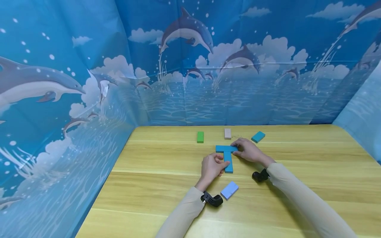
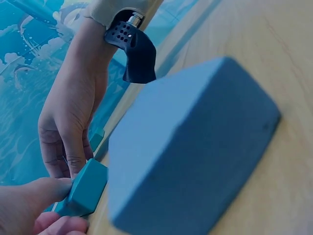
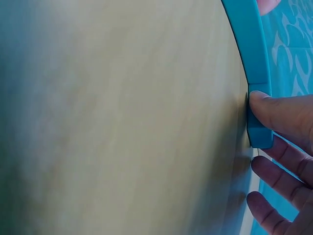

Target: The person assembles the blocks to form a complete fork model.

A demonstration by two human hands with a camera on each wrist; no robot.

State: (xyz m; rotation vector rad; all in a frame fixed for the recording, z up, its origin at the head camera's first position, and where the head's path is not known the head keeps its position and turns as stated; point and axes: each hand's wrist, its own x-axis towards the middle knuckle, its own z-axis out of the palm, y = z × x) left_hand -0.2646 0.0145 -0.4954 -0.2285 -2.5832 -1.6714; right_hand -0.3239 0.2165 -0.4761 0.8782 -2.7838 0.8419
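Several blue blocks lie flat as a T shape: a crossbar [image 1: 221, 148] with a stem [image 1: 228, 168] running toward the near side. My left hand [image 1: 212, 168] holds the stem from its left side, the thumb on the block. My right hand [image 1: 249, 150] pinches the right end of the crossbar between thumb and fingers. In the right wrist view, the right thumb [image 3: 286, 115] presses the near face of the blue crossbar [image 3: 259, 134]. The left wrist view shows the left thumb [image 2: 36, 196] against the stem's end [image 2: 88, 188].
A lavender block [image 1: 229, 190] lies near the left wrist and looms large in the left wrist view. Toward the table's back edge are a green block [image 1: 200, 137], a pale pink block [image 1: 227, 134] and a teal block [image 1: 258, 137]. A dolphin-print curtain [image 1: 184, 99] hangs behind the table.
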